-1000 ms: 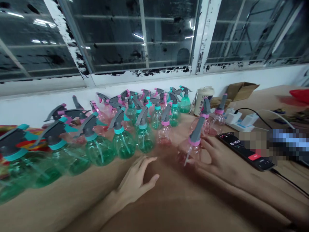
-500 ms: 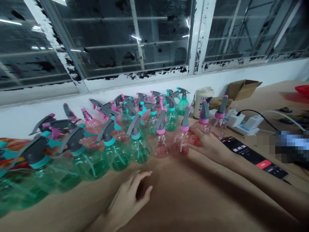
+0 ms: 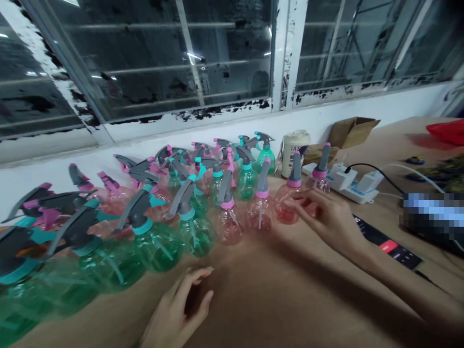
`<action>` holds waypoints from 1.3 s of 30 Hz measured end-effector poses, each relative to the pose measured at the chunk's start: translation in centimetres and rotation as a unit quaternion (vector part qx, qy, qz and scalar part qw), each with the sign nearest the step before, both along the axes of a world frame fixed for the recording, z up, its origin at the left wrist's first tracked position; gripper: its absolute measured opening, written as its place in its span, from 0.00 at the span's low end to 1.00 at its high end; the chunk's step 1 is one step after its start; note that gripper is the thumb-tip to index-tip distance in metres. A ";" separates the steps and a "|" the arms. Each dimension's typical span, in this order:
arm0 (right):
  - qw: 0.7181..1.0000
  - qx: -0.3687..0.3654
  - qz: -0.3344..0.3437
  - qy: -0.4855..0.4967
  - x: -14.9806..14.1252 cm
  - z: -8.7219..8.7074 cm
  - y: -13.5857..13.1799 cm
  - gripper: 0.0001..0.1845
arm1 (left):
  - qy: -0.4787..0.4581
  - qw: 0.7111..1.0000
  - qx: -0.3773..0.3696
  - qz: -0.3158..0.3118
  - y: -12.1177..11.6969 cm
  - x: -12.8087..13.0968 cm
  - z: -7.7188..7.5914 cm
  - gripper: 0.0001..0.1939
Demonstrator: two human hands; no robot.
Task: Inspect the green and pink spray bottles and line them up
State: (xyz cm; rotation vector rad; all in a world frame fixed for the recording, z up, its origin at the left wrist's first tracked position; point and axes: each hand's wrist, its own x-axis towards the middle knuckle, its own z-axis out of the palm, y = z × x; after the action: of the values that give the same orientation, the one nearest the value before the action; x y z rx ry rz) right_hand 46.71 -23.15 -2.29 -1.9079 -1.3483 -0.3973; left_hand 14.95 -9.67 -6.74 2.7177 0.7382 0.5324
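Many small spray bottles stand in rows on a brown table (image 3: 275, 299) under a window. Green ones with teal collars (image 3: 155, 246) fill the left; pink ones with pink collars (image 3: 260, 212) run to the right. My right hand (image 3: 328, 217) reaches across the table with its fingers apart. Its fingertips are at a pink bottle (image 3: 288, 205), and another pink bottle (image 3: 319, 181) stands just behind the hand. My left hand (image 3: 181, 309) rests on the table near the front edge, loosely curled and holding nothing, just in front of the green bottles.
A phone (image 3: 387, 241) with a lit screen lies right of my right forearm. Behind it are a white power strip (image 3: 348, 186) with cables, a white jar (image 3: 293, 150) and an open cardboard box (image 3: 351, 130). Something red (image 3: 447, 130) lies at the far right.
My right hand pushed a pink bottle into the row, let it go and moved right to the neighbouring pink bottle. My left hand drew back toward me and curled a little.
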 end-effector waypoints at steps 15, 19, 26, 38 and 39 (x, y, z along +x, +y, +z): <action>0.987 -0.067 -0.145 -0.007 1.6 -0.5 1.9 0.26 | -0.034 0.998 0.021 0.046 -0.1 -0.3 0.5 0.13; 0.988 -0.070 -0.133 -0.014 1.4 -0.8 0.0 0.28 | -0.045 0.998 -0.004 0.051 -0.4 -0.2 0.6 0.11; 0.996 -0.026 -0.076 -0.036 -3.8 -1.9 -4.8 0.34 | -0.064 0.985 -0.161 0.012 -3.0 2.9 2.0 0.09; 0.980 -0.027 0.191 0.050 -17.2 -1.8 -1.0 0.29 | -0.208 0.938 -0.268 -0.078 -6.7 4.8 8.5 0.23; 0.977 -0.027 0.206 0.054 -18.1 -1.8 -0.6 0.29 | -0.223 0.936 -0.264 -0.071 -6.5 4.2 8.6 0.20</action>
State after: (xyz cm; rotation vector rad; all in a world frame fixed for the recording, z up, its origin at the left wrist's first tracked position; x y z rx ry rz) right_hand 28.62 -23.76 -4.12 -1.6090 -1.6441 -0.0503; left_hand 19.13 -16.20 1.88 2.0296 0.4702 0.7537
